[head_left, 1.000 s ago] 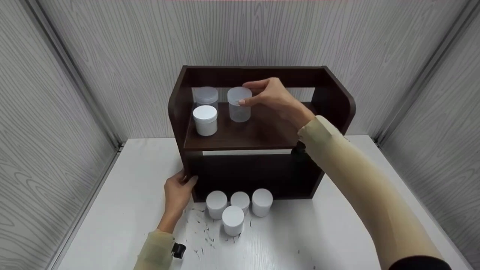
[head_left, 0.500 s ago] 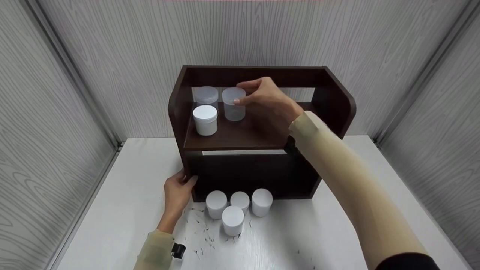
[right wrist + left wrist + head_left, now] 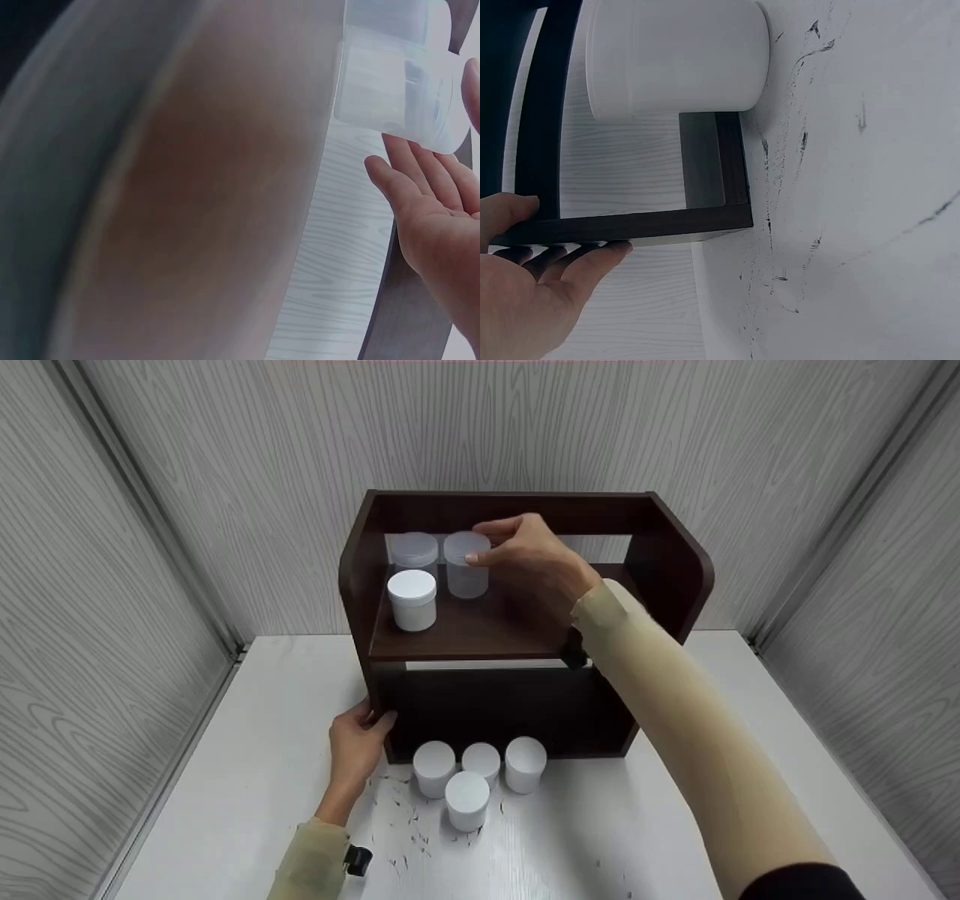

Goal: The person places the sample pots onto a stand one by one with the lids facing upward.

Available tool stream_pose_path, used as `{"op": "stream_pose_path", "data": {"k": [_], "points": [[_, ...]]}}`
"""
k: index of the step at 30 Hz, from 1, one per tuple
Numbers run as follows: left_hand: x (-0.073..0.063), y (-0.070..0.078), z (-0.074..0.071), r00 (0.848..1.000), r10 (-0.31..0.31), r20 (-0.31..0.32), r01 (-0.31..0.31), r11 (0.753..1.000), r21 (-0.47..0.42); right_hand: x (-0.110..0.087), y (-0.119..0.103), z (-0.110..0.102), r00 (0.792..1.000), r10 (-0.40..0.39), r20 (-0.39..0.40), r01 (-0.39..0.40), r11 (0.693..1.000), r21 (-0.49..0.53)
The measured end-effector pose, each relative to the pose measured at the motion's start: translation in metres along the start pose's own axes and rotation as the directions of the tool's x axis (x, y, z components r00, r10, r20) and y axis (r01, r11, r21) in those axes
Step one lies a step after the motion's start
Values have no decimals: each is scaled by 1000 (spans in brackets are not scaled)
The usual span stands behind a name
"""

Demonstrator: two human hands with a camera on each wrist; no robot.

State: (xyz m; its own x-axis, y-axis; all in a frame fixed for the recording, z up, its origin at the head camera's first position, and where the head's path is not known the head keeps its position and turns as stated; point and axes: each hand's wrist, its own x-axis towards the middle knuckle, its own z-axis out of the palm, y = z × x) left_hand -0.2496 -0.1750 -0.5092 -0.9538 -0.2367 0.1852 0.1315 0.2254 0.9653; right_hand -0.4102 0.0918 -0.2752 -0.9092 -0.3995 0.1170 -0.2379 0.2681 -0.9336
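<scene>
A small dark brown two-tier shelf stands on the white table. My right hand holds a translucent lidded jar at its lid, thumb in front and fingers behind, upright over the upper tier. In the right wrist view the fingers lie along the jar's side. Just left of it stands another translucent jar, partly hidden by a white jar in front. My left hand grips the shelf's left side panel, thumb inside and fingers outside, low down.
Several white lidded jars stand in a cluster before the lower tier: a left one, a back one, a right one and a front one. Dark scuffs mark the table. Grey wood-grain walls surround it.
My right hand has carried the translucent jar left, and slightly toward the back, beside the other translucent jar. My left hand has stayed on the side panel.
</scene>
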Motion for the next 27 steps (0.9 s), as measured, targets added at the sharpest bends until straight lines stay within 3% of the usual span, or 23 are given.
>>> {"op": "stream_pose_path", "data": {"k": [27], "points": [[0, 0, 0, 1000, -2, -9, 2, 1000, 15, 7, -1, 7, 998, 67, 1, -67, 997, 40]]}}
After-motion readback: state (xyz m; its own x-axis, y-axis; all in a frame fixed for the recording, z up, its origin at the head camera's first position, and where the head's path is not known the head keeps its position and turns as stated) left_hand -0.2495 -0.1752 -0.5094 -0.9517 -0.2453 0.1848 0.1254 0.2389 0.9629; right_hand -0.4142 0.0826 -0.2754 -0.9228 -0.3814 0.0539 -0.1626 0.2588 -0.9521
